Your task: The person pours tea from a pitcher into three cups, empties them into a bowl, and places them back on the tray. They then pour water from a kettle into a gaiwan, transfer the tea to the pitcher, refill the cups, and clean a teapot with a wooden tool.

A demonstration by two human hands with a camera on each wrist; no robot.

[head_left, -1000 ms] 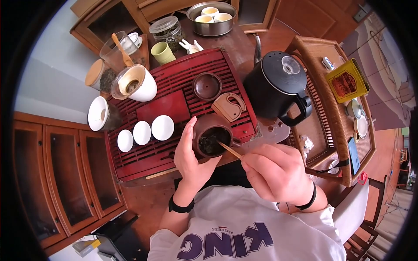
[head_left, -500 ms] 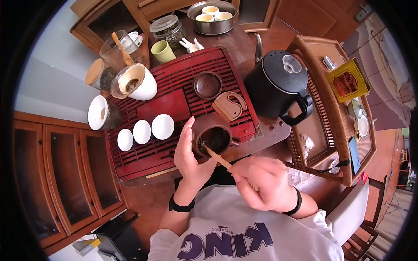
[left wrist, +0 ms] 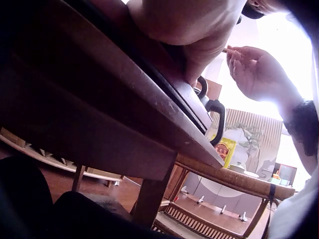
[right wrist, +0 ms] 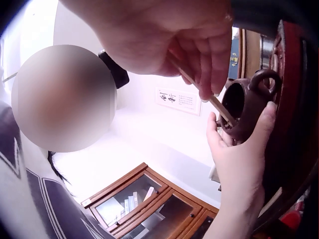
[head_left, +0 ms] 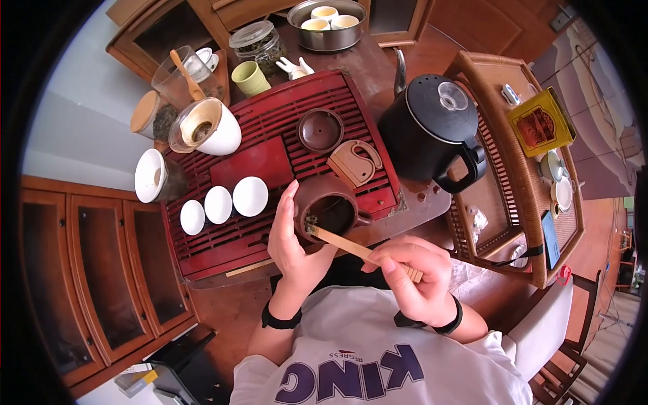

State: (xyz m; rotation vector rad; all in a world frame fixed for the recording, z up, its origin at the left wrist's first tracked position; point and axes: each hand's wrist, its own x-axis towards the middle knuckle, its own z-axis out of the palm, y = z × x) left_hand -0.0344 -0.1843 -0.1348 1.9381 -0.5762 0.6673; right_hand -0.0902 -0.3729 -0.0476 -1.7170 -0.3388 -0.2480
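My left hand [head_left: 295, 253] holds a brown clay teapot [head_left: 322, 189], fingers along its left side and thumb at the near side. The pot is tilted, its opening toward me. My right hand [head_left: 422, 280] pinches a flat bamboo tea stick [head_left: 344, 244] between thumb and fingers. The stick's tip is at the left inner rim, beside some wet dark tea leaves [head_left: 311, 221]. In the right wrist view, the teapot [right wrist: 249, 112] lies between the left thumb and fingers, with the stick [right wrist: 219, 107] reaching into its mouth.
The red slatted tea tray [head_left: 270, 115] bears three white cups [head_left: 218, 205], the pot's lid [head_left: 320, 131], a wooden holder [head_left: 354, 164] and a white strainer cup [head_left: 216, 128]. A black kettle [head_left: 432, 128] stands at right, beside a wicker cart [head_left: 533, 250].
The stick's tip has moved from the middle of the pot's opening to its left rim, where leaves now show. My right hand has shifted left and turned; the left hand stays on the pot.
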